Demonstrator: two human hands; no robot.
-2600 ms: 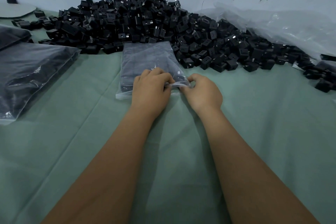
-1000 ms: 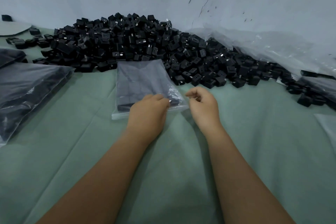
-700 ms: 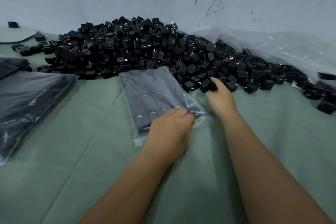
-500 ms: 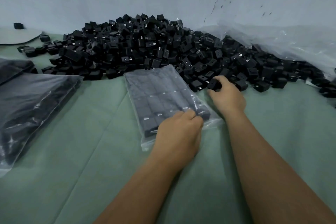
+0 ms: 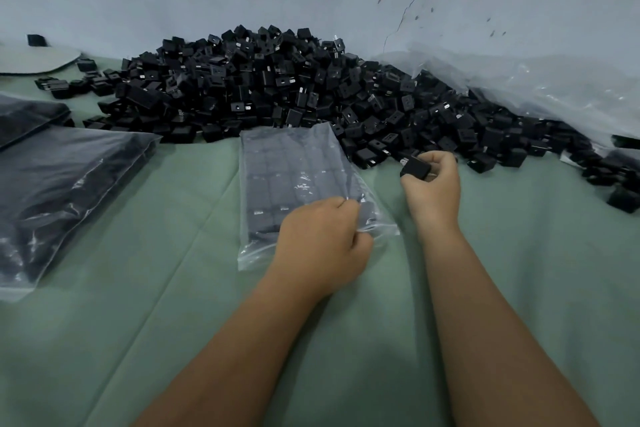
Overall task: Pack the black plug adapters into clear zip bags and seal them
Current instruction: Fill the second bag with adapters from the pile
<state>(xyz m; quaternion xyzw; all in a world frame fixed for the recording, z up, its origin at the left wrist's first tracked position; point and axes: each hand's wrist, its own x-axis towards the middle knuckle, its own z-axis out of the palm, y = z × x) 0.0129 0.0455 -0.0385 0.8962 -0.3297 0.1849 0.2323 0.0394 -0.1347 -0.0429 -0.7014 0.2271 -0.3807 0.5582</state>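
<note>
Left hand: the left hand (image 5: 323, 239) lies on the near end of the clear zip bag (image 5: 298, 184), its fingers (image 5: 360, 241) curled and pinching the plastic at the bag's mouth.
Right hand: the right hand (image 5: 433, 191) is raised just beside the bag's right edge, fingers grasping one black plug adapter (image 5: 415, 167) at the tips.
Bag: it lies flat on the green tabletop (image 5: 519, 253), its far end touching the foot of the pile of loose adapters (image 5: 277, 87), with rows of adapters already inside, close together.
Step in hand, as I judge it: getting this one adapter in through the mouth, then sealing.
Risk, mouth: the opening is held by one pinch only; if the plastic slips, the lips fall together and the adapter butts against closed film.
Risk, rows: pushing the new piece in at a slant could tip or shove the packed rows, leaving a bulge at the mouth.
Risk, seal: a piece sitting too near the zip strip would keep it from closing along its whole length.
Risk, drop: the adapter is held at the fingertips and could fall among the loose ones.
Elsewhere: filled bags (image 5: 65, 191) lie on the left, crumpled clear plastic sheet (image 5: 554, 87) on the right by the wall.
</note>
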